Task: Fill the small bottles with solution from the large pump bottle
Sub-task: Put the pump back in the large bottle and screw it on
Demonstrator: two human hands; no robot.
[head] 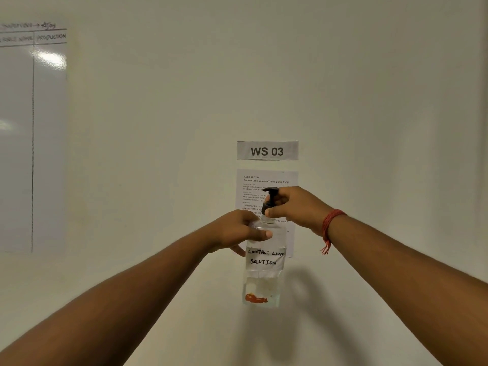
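A clear large pump bottle (264, 273) with a handwritten "Contact Lens Solution" label hangs upright in the air in front of the wall. My left hand (237, 232) grips its shoulder just under the neck. My right hand (293, 206), with a red thread on the wrist, is closed around the black pump head (270, 198) at the top. A little liquid sits in the bottle's lower part. No small bottles are in view.
A "WS 03" sign (267, 150) and a printed task sheet (266, 180) are stuck on the pale wall behind the bottle. A whiteboard (31, 128) hangs at the far left. No table surface is visible.
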